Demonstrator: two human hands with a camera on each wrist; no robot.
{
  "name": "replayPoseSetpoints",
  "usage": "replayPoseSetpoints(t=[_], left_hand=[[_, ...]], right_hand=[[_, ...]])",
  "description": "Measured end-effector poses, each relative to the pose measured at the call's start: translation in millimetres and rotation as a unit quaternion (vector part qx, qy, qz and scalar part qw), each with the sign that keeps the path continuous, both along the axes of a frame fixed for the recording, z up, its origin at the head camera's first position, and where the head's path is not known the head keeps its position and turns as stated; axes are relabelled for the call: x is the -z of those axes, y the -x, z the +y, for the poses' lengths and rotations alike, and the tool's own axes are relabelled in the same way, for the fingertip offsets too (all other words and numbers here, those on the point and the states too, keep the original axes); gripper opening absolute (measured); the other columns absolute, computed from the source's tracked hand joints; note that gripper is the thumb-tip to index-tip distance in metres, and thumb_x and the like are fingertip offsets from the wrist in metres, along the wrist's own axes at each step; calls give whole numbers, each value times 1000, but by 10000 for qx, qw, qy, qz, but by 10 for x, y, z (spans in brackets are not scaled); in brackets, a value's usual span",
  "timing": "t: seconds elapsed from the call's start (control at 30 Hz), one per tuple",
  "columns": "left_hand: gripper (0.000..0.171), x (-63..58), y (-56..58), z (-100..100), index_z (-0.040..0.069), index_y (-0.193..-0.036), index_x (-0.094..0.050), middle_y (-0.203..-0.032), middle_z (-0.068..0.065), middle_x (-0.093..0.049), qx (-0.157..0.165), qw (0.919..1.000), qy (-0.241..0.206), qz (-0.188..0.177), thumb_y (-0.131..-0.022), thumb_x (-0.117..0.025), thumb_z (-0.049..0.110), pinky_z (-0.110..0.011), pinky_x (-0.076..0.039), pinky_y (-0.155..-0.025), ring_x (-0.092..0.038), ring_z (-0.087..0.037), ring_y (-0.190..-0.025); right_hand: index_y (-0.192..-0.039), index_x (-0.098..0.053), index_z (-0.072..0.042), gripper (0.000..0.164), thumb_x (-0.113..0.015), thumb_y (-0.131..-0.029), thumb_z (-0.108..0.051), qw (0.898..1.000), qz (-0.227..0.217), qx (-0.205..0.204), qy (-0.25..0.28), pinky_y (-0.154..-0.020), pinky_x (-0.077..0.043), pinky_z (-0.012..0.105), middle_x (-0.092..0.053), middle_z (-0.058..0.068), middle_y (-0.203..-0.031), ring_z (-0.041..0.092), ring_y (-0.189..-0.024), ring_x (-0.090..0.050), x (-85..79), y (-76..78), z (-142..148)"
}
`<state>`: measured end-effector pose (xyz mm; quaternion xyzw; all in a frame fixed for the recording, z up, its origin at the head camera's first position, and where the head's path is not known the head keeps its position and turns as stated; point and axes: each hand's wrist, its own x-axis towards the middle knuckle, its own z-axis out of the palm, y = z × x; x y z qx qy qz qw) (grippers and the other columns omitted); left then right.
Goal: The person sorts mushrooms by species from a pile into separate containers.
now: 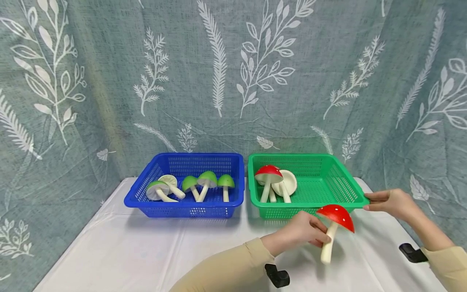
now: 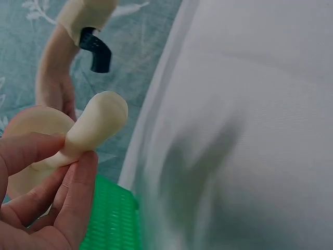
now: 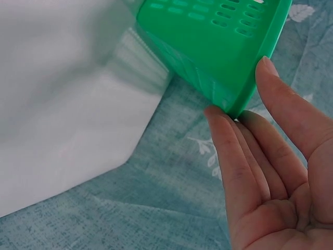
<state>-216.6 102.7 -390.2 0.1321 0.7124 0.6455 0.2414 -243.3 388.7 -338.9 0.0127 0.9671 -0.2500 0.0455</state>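
My left hand (image 1: 304, 231) pinches a toy mushroom (image 1: 336, 219) by its pale stem, in front of the green basket. Its red, white-spotted cap points up and the stem tilts down. In the left wrist view, the thumb and fingertips hold the stem (image 2: 99, 122). At the green basket's (image 1: 310, 205) front right corner, my right hand (image 1: 394, 204) grips the rim. The right wrist view shows the thumb on one side of that rim (image 3: 250, 88) and fingertips against the other. Inside the green basket, on the left, lie a red-capped mushroom (image 1: 268, 174) and others partly hidden, one showing its white underside (image 1: 290, 184).
To the left stands a blue basket (image 1: 186, 205) holding several green-capped mushrooms (image 1: 207, 178). Both baskets rest on a white tablecloth (image 1: 153, 251). A patterned grey-green curtain (image 1: 226, 81) hangs behind and along the sides.
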Motion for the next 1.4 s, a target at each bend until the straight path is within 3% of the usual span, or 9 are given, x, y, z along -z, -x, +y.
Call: replayPoseSetpoints(t=[0.3,0.63,0.77,0.97,1.27,1.4], left_hand=[[12,-425,166,-198,-3,-88,-72,-75,-7,-69,183,9993,-143,294,-77,-75,-1,-35,-59,-67,-72,-27,-69],[17,-735,612,-315,-5,-93,-71,-83,-10,-67,-250,9993,104,253,-78,-75,2,-37,-59,-76,-72,-27,-77],[15,-776,791,-327,-2,-91,-71,-84,-10,-68,-524,9977,309,306,-78,-76,5,-36,-59,-75,-72,-25,-75],[15,-760,964,-314,-1,-91,-72,-84,-11,-70,-880,9950,409,219,-77,-77,5,-37,-58,-77,-72,-26,-78],[18,-679,1069,-295,-3,-96,-71,-90,-16,-70,-1386,9888,531,175,-80,-74,3,-34,-59,-73,-71,-28,-83],[17,-666,1085,-308,-2,-96,-72,-101,-17,-67,-1503,9858,706,231,-80,-74,5,-34,-58,-75,-71,-27,-84]], right_hand=[[-130,-55,2,83,-73,-73,-57,10000,-22,-89,18,-75,-53,49,-65,23,-116,51,-112,-51,-19,-13,3],[-130,-55,1,82,-73,-74,-56,9999,-94,-72,0,-74,-53,48,-65,22,-116,50,-110,-53,-32,1,10],[-131,-55,1,83,-73,-74,-57,9999,-114,-84,7,-74,-53,47,-65,22,-116,49,-109,-54,-39,0,-1],[-130,-55,1,85,-73,-72,-58,9999,-122,-82,0,-73,-53,48,-66,22,-115,49,-109,-54,-40,-3,0],[-131,-54,1,85,-73,-72,-58,9999,-139,-61,42,-73,-53,48,-65,23,-117,49,-109,-54,-32,-5,5],[-131,-55,1,84,-73,-73,-58,9999,-115,-69,19,-73,-53,48,-64,23,-117,49,-109,-54,-23,4,4]])
